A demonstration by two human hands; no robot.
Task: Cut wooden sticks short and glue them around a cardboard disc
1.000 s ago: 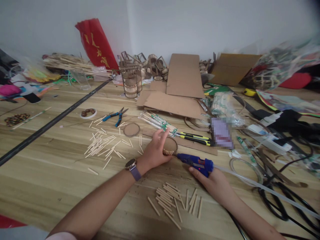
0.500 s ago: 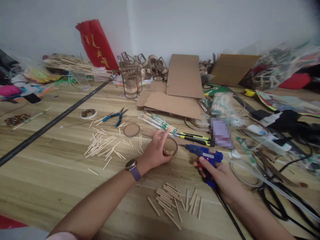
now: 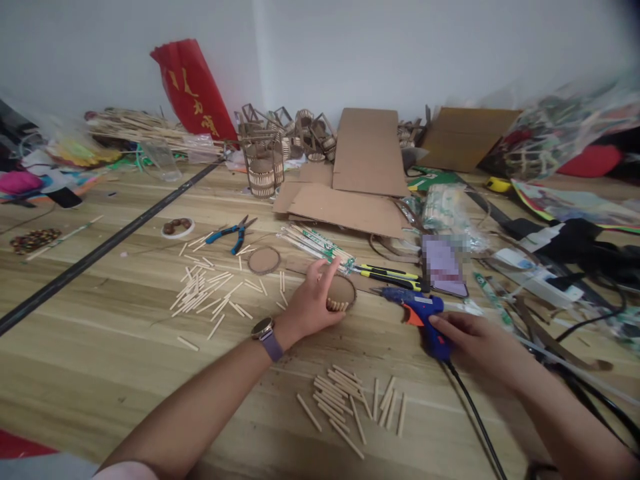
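Observation:
My left hand (image 3: 309, 308) rests on a round cardboard disc (image 3: 346, 289) with a few short wooden sticks standing along its near rim; the thumb and fingers hold the disc down and the index finger points up. My right hand (image 3: 480, 341) grips the handle of a blue glue gun (image 3: 417, 308), which lies low on the wooden table (image 3: 100, 347) to the right of the disc, nozzle pointing left. Its black cord runs back toward me. A loose heap of cut sticks (image 3: 350, 405) lies just in front of both hands.
A larger scatter of sticks (image 3: 205, 293) lies to the left, with blue pliers (image 3: 231, 233) and a second disc (image 3: 263, 260) behind it. Wrapped chopsticks (image 3: 315, 243), a yellow-black tool (image 3: 390, 273), cardboard sheets (image 3: 350, 207), stick baskets (image 3: 263, 175) and tangled cables (image 3: 575, 300) crowd the back and right.
My right hand has drawn the glue gun away from the disc to the right and lowered it onto the table. The left hand has stayed on the disc.

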